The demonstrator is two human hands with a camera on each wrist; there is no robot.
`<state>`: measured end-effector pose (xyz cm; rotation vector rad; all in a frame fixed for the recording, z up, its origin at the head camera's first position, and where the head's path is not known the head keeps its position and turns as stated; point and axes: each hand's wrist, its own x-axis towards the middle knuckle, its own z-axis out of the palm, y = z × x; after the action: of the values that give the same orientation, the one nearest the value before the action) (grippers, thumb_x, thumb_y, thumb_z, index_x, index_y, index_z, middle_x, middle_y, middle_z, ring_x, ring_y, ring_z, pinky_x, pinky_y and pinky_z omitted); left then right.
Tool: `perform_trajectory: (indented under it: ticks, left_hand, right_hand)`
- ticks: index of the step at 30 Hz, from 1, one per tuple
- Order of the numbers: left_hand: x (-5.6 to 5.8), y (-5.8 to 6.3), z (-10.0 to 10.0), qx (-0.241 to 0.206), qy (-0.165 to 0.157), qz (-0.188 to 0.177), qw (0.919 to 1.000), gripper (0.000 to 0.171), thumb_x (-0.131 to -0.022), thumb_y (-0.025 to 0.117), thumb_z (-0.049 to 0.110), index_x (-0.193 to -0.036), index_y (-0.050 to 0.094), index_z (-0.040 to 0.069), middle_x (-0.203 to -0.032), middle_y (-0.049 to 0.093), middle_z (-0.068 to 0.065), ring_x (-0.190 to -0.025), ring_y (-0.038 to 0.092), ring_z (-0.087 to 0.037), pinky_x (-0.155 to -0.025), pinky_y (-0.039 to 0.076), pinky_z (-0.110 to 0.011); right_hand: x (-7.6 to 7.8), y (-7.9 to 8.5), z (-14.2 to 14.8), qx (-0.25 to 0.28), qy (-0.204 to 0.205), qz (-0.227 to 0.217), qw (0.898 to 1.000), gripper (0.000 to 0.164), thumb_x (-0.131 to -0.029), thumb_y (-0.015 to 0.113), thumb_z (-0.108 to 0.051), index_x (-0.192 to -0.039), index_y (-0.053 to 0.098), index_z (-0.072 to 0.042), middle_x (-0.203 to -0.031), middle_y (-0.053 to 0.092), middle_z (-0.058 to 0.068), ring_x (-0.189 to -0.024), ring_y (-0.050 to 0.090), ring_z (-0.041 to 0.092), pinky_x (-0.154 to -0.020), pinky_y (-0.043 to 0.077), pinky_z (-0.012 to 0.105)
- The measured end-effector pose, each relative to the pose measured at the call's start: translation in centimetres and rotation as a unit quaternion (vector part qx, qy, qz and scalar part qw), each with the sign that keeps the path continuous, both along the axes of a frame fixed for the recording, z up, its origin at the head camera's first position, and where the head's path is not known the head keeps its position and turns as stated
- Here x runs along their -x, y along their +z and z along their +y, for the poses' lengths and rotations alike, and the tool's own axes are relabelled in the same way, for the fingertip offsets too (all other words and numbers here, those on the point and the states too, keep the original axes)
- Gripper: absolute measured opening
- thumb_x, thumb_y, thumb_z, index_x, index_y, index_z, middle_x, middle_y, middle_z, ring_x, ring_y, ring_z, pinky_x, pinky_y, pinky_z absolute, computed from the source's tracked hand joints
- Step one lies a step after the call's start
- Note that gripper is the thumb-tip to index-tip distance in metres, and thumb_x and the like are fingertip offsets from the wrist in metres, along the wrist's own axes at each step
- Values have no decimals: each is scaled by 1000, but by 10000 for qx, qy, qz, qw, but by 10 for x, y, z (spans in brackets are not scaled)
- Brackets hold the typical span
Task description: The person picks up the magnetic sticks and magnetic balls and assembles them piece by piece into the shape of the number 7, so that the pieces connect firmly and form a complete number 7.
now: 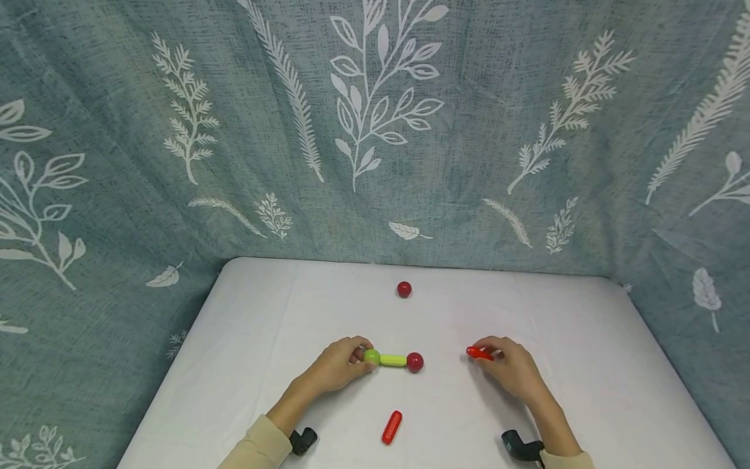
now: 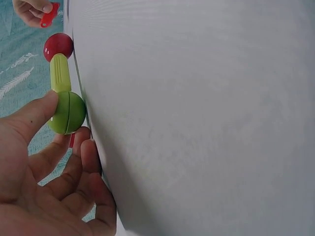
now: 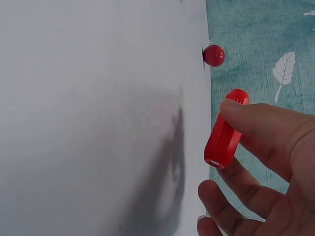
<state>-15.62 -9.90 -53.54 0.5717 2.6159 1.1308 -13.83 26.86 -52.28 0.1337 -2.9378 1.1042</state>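
My left hand [image 1: 342,362] pinches a green ball [image 1: 372,356] between thumb and fingers. A yellow-green toy rod [image 1: 393,360] runs rightward from that ball, with a dark red ball [image 1: 415,362] touching its far end. In the left wrist view, the green ball [image 2: 67,113], rod [image 2: 60,73] and red ball [image 2: 58,47] form one line. To the right, my right hand [image 1: 512,366] holds a red toy rod [image 1: 480,353] over the table. The right wrist view shows the thumb pressed on this red rod [image 3: 226,130], one hollow end visible.
A white-covered table [image 1: 328,299] lies beneath both hands. Another red ball [image 1: 404,289] rests near its back edge. A second red rod [image 1: 392,428] lies toward the front, between the forearms. Behind the table hangs a green leaf-patterned cloth [image 1: 457,163].
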Motion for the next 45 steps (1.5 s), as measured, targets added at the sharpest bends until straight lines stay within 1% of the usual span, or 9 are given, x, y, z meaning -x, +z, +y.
perform_trajectory:
  ticks: [4,9,17,23,27,30,32,37,45]
  left_hand:
    - [0,-1,0,3,-17,28,10000,34,-93,73,28,-120,66,10,-90,59,6,-77,53,-10,-65,46,-28]
    - [1,-3,0,57,0,43,10000,33,-93,73,29,-120,65,11,-89,59,7,-77,53,-10,-65,46,-27]
    - [1,-4,0,-6,-19,38,10000,33,-93,73,29,-120,65,11,-90,59,8,-77,53,-10,-65,46,-27]
    - [0,-2,0,24,-19,22,10000,33,-93,73,29,-120,65,12,-89,59,8,-77,53,-10,-65,46,-27]
    - [0,-2,0,43,-3,36,10000,33,-93,73,29,-120,65,13,-89,58,8,-77,53,-10,-65,46,-28]
    - [0,-3,0,58,-4,45,10000,33,-93,73,30,-121,66,13,-89,58,9,-78,53,-10,-65,46,-27]
    - [0,-3,0,52,-22,70,10000,33,-94,73,30,-121,66,13,-89,59,9,-78,53,-10,-65,46,-27]
    - [0,-3,0,40,-49,131,9999,31,-93,73,29,-119,66,13,-89,58,9,-77,53,-9,-66,46,-27]
    - [1,-2,0,33,-58,153,9999,30,-93,74,27,-118,66,12,-88,58,7,-76,52,-10,-65,45,-27]
  right_hand:
    - [-3,0,-7,115,-52,-147,9998,28,-85,81,-14,-111,73,-12,-99,68,2,-88,58,22,-69,46,37]
    - [-7,-1,-15,330,-104,-361,9987,27,-85,81,-17,-111,72,-14,-95,69,-2,-81,56,17,-65,44,35]
    - [-12,-3,-29,1043,-281,-808,9909,30,-89,78,-23,-114,71,-8,-91,70,0,-73,64,16,-61,50,30]
    - [-17,-7,-40,1946,-282,-1272,9722,34,-93,73,-22,-119,66,-1,-83,71,6,-63,62,22,-55,52,30]
    - [-22,-13,-48,2528,-162,-1625,9536,36,-93,72,-20,-119,63,2,-77,69,13,-60,61,23,-53,53,31]
    - [-25,-18,-53,2922,-169,-1888,9374,36,-93,72,-20,-118,62,3,-78,69,15,-59,62,23,-52,52,30]
    - [-26,-21,-56,3082,-195,-1994,9300,36,-92,73,-21,-117,61,3,-80,70,15,-58,63,22,-49,51,29]
    - [-29,-26,-65,3316,-144,-2134,9188,39,-93,72,-22,-117,59,5,-81,71,17,-54,62,18,-42,45,25]
    - [-34,-28,-81,3690,17,-2367,8988,37,-94,71,-19,-116,58,8,-88,72,18,-53,64,16,-38,39,21]
